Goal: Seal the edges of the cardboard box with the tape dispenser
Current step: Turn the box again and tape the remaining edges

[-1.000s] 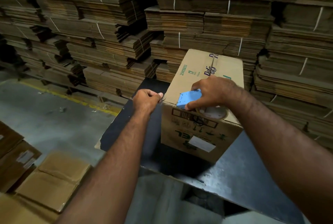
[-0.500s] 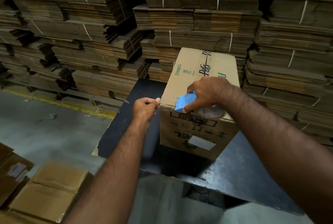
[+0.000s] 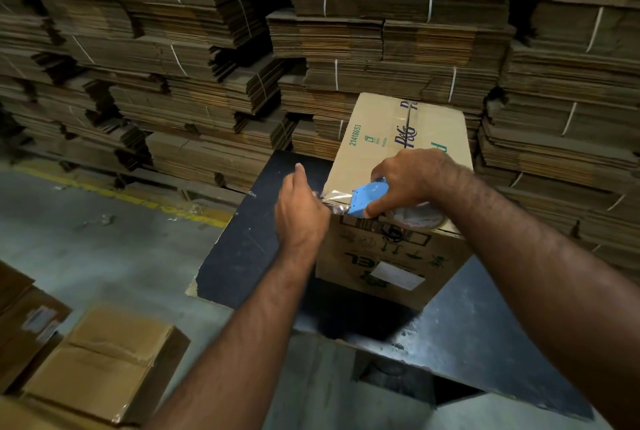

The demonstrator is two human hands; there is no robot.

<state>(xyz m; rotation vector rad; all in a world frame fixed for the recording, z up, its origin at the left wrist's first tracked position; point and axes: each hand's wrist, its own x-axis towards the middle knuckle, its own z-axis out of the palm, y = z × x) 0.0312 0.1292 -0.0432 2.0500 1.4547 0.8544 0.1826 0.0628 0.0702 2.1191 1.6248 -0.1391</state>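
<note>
Head view: right hand (image 3: pixel 412 177) fingers grip the tape dispenser (image 3: pixel 367 199) on the cardboard box (image 3: pixel 381 152); left hand (image 3: pixel 299 211) fingers pinch tape (image 3: pixel 334 195).

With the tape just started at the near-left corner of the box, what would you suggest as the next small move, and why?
Probably draw the blue tape dispenser rightward along the near top edge of the cardboard box. The left hand pins the clear tape at the corner, the right hand grips the dispenser just beside it, and the rest of that edge looks untaped.
</note>
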